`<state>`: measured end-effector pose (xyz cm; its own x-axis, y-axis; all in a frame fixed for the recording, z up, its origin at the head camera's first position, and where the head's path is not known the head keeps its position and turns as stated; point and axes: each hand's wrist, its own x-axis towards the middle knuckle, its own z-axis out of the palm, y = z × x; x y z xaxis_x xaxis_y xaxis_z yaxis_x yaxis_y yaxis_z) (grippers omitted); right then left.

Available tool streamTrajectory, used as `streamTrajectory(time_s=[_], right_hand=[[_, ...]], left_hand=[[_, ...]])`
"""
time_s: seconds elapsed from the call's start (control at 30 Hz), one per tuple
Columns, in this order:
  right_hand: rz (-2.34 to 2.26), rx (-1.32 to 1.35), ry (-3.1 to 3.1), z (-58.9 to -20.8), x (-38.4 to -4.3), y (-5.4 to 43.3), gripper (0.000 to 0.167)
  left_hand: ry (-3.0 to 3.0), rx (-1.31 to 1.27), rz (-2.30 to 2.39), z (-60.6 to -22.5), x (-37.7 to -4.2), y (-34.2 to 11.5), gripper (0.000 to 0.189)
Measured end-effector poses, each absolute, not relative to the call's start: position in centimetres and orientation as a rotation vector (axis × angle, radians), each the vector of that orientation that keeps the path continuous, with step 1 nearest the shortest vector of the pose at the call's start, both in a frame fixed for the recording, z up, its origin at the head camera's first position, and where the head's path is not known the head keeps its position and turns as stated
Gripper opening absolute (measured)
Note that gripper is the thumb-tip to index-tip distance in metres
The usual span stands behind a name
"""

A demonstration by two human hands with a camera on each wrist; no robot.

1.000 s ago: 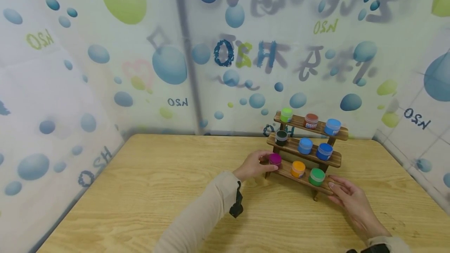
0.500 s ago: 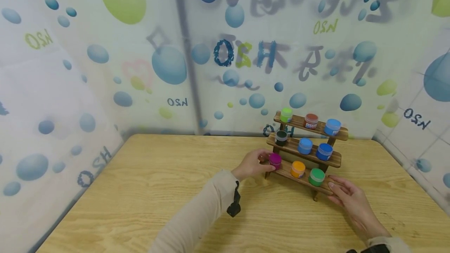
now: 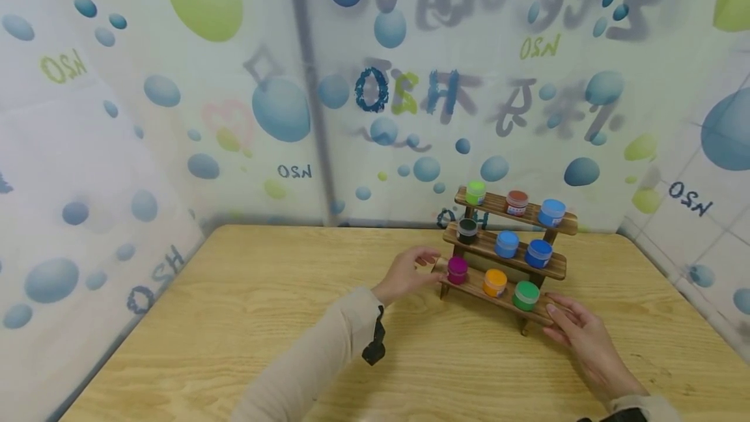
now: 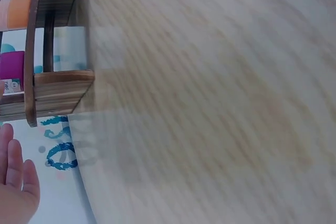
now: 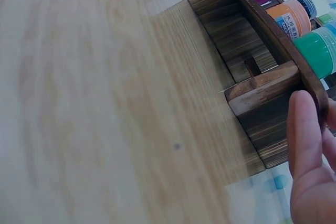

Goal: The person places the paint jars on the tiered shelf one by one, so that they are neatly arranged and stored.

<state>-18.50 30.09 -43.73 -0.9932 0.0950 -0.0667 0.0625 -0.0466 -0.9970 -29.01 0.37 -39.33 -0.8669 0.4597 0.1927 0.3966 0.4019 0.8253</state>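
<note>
A three-tier wooden display rack (image 3: 476,286) stands on the table at the right, with small lidded paint jars on every tier. Its bottom tier carries a purple jar (image 3: 458,271), an orange jar (image 3: 495,283) and a green jar (image 3: 527,296). My left hand (image 3: 407,273) is beside the left end of that tier, fingers loosely extended, holding nothing. In the left wrist view its fingers (image 4: 14,166) are apart from the rack. My right hand (image 3: 586,337) pinches the right end of the bottom tier. The right wrist view has the thumb (image 5: 307,129) against the board's edge.
Higher tiers hold a black jar (image 3: 467,231), several blue jars, a light green jar (image 3: 476,193) and a brown-red jar (image 3: 517,202). A printed curtain (image 3: 234,116) hangs behind the wooden table (image 3: 263,279).
My left hand has let go of the purple jar and drawn back to the left. The jar stays on the bottom tier. My right hand keeps its hold on the rack.
</note>
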Motion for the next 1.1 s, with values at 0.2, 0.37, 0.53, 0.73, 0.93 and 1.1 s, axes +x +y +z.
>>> streamTrajectory(time_s=[0.2,0.37,0.53,0.73,0.93,1.1], right_hand=[[2.289,-0.186,-2.144,-43.6,-18.4,30.3,0.021],[2.328,-0.186,-2.147,-43.4,-18.2,30.8,0.016],[2.351,-0.086,-2.122,-43.0,-17.9,31.9,0.014],[2.346,0.039,-2.078,-42.3,-17.7,33.7,0.020],[2.212,0.020,-2.048,-42.6,-18.3,35.6,0.024],[2.061,0.069,-1.882,-43.5,-20.2,36.6,0.036]], left_hand=[[2.590,0.865,1.511,-39.6,-28.6,-0.7,0.035],[2.584,0.898,1.499,-39.6,-28.2,-1.9,0.034],[2.590,0.876,1.502,-39.3,-28.0,-4.0,0.033],[2.654,0.820,1.554,-39.1,-28.1,-7.0,0.030],[2.692,0.743,1.636,-38.3,-26.9,-8.8,0.030],[2.723,0.754,1.718,-35.5,-24.7,-9.3,0.028]])
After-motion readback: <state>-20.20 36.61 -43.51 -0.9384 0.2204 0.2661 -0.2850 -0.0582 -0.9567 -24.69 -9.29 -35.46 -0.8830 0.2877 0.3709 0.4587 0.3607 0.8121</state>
